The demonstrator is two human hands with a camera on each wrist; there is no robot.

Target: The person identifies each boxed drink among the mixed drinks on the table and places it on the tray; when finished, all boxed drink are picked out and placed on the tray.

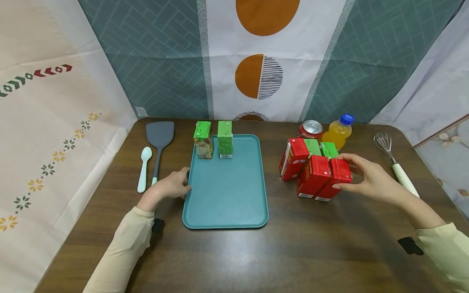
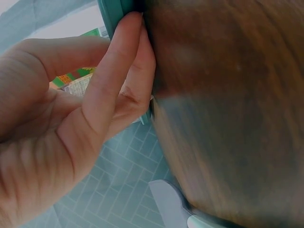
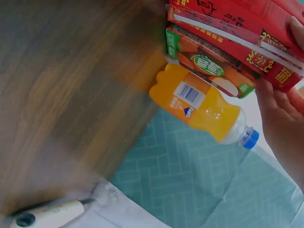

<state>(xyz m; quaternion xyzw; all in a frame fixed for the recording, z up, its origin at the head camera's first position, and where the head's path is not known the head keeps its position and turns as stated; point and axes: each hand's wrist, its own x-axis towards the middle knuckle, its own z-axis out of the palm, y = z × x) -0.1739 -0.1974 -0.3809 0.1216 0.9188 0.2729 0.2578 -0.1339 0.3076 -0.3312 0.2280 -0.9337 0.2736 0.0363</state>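
Fingers [image 1: 347,187] of your right hand [image 1: 370,179] grip a red drink carton [image 1: 339,171] in the head view, among other cartons right of the teal tray [image 1: 227,191]. Your left hand [image 1: 174,184] pinches the tray's left rim. Two green drink cartons [image 1: 225,140] stand at the tray's far end. Left of it on the bench [image 1: 286,252] lie a turner [image 1: 160,133] and a spoon [image 1: 144,167]; right of it, a soda can [image 1: 311,128], orange-drink bottle [image 1: 337,132] and whisk [image 1: 401,175]. From your left wrist, you see bent fingers at the tray's rim. Your right wrist view shows your hand against the red drink carton's end.
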